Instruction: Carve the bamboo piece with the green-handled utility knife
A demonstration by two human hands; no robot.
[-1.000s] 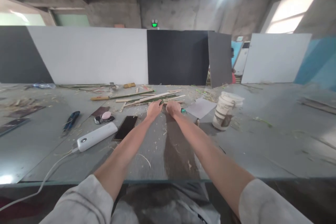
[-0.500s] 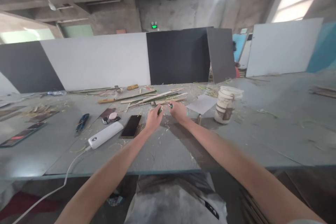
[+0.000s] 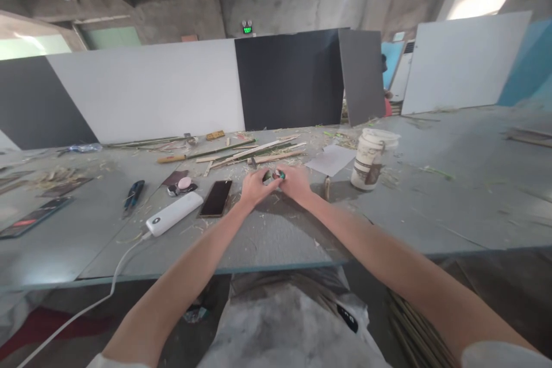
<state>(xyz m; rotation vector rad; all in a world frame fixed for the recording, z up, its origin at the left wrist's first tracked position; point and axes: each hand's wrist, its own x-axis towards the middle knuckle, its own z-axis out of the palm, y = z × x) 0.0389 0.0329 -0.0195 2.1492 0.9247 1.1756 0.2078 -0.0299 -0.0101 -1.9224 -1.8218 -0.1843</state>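
Note:
Over the middle of the grey worktable (image 3: 267,236), my left hand (image 3: 256,188) curls around a small green piece (image 3: 268,176) that looks like bamboo. My right hand (image 3: 295,184) is closed on a small teal-and-metal item (image 3: 280,174), mostly covered by the fingers, so its kind is unclear. My left thumb reaches across to the right hand, and the two hands meet. Just beyond them lie bamboo strips (image 3: 263,152), pale and green, among shavings. A dark metal blade or tool head (image 3: 252,162) shows behind the left hand.
Left of my hands are a phone (image 3: 216,198), a white power bank (image 3: 174,214) with a cable, and blue-handled cutters (image 3: 134,194). To the right stand a white bucket (image 3: 372,160) and a sheet of paper (image 3: 331,160). Upright panels (image 3: 288,80) line the table's back.
My hands have come together; the left thumb now extends to the right hand, and the gap between them has closed. The view has tilted slightly downward.

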